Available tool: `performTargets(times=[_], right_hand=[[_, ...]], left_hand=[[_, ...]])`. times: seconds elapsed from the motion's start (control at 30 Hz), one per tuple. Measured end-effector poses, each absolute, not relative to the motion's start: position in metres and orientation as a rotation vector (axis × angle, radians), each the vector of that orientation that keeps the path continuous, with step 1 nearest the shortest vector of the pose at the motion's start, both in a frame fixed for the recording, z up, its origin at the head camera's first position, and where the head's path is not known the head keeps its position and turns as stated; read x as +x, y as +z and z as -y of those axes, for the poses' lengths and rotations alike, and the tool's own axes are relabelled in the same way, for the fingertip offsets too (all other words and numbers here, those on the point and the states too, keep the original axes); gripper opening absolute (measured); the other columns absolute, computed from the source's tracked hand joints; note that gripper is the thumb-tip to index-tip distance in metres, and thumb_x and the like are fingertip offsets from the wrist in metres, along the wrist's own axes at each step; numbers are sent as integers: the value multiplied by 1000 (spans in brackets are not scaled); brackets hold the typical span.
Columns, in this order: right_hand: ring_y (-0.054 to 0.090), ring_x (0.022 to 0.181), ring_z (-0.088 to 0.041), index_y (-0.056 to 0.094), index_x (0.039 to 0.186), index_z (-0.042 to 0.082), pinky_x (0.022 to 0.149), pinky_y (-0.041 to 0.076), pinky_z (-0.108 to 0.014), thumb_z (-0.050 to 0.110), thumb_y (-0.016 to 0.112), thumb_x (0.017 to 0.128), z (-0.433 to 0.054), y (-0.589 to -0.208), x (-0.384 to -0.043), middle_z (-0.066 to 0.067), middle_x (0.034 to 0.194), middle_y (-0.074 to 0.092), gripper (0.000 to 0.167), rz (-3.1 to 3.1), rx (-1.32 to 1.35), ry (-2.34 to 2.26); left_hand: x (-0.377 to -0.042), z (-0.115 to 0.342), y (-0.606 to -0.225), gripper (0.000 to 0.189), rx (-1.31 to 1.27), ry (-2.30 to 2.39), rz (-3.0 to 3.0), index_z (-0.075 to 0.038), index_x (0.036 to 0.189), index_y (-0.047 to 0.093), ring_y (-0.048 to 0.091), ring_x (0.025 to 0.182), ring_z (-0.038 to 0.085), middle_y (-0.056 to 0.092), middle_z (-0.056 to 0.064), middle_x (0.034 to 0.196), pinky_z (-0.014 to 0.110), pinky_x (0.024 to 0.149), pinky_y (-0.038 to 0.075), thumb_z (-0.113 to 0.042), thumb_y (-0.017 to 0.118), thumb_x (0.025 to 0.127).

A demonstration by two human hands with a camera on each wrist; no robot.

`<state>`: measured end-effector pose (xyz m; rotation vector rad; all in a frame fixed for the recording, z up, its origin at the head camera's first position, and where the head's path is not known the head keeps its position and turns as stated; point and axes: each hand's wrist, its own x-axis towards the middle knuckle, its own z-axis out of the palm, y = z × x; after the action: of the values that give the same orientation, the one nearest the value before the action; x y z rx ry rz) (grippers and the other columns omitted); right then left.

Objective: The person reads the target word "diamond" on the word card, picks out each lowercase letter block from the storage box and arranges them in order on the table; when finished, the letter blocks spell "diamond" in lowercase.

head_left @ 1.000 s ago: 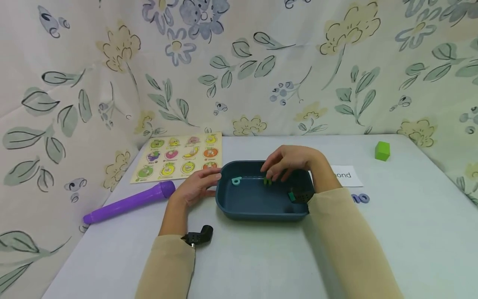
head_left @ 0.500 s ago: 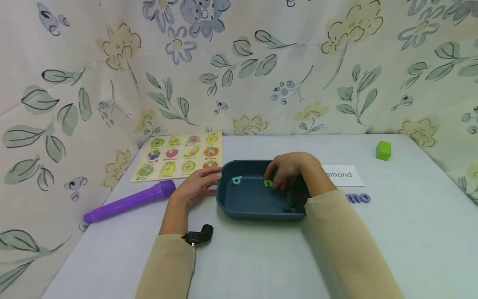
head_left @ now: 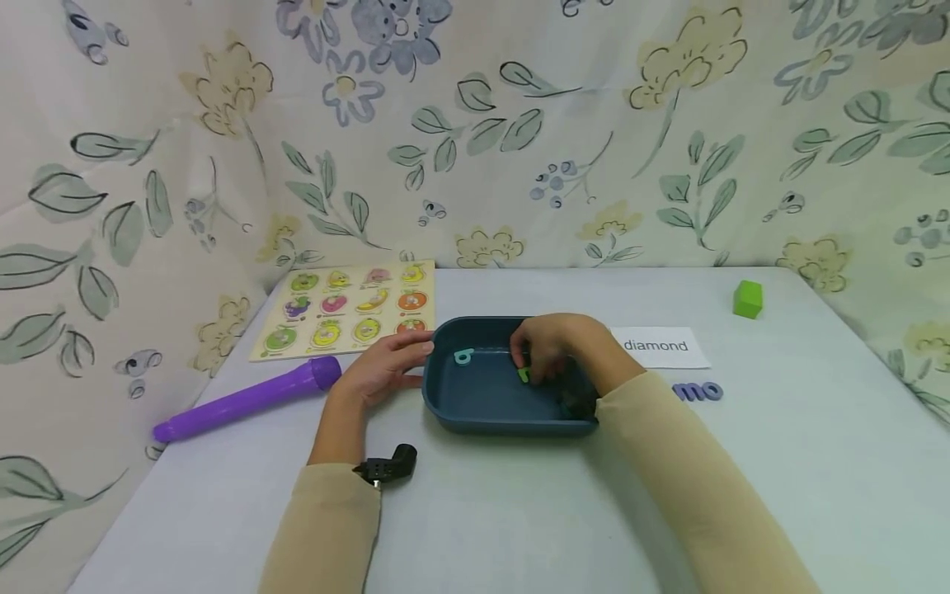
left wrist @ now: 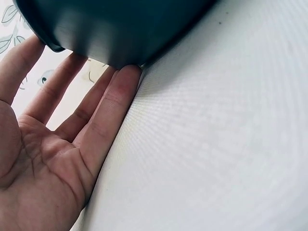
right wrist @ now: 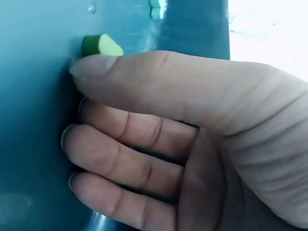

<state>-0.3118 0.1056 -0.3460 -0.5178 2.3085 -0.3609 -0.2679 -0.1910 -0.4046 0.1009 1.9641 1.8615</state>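
My left hand (head_left: 384, 367) rests against the left side of a dark blue tray (head_left: 475, 406); in the left wrist view its fingers reach out straight to the tray wall (left wrist: 120, 29). Inside the tray, my right hand (head_left: 552, 345) has its fingers curled, pinching a green letter (head_left: 524, 374). Only part of that letter shows beyond the thumb in the right wrist view, where its green end (right wrist: 103, 44) sticks out. A teal letter (head_left: 463, 356) lies at the tray's left. The right hand and wrist hide the tray's right part.
A white card reading "diamond" (head_left: 660, 347) lies behind the right forearm, with purple letters (head_left: 698, 391) in front of it. A green block (head_left: 748, 299) stands back right. On the left are a fruit picture board (head_left: 349, 309) and a purple stick (head_left: 248, 404).
My right hand has lowered into the tray and its fingers have closed on the green letter, which now sits tilted. More of the card and purple letters shows. The left hand stays at the tray.
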Motion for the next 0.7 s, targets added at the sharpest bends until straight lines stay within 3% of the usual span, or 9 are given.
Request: performTargets(times=[0.23,0.5,0.7], right_hand=[[59,70,-18,68,89,14,63,52,-29,1,75,84,-107,-342,-308,-4,84,65,15,-2303,-529,-385],[57,76,-18,70,114,21,66,52,-29,-4,76,82,-107,-342,-313,-5,89,59,42,-2121,-521,-476],[54,76,-17,69,111,19,65,51,-27,-3,77,83,-102,-342,-317,-1,87,55,36,-2020,-574,-432]], left_hand=[[-269,191,-405,50,87,1869,-1956,-10,150,53,64,121,18,62,6,141,40,98,59,-31,62,105],[-267,190,-404,51,87,1870,-1950,-10,150,53,65,118,18,62,7,140,37,94,61,-31,62,105],[-268,193,-404,52,92,1879,-1947,-10,149,54,66,117,18,63,7,138,36,94,61,-32,64,104]])
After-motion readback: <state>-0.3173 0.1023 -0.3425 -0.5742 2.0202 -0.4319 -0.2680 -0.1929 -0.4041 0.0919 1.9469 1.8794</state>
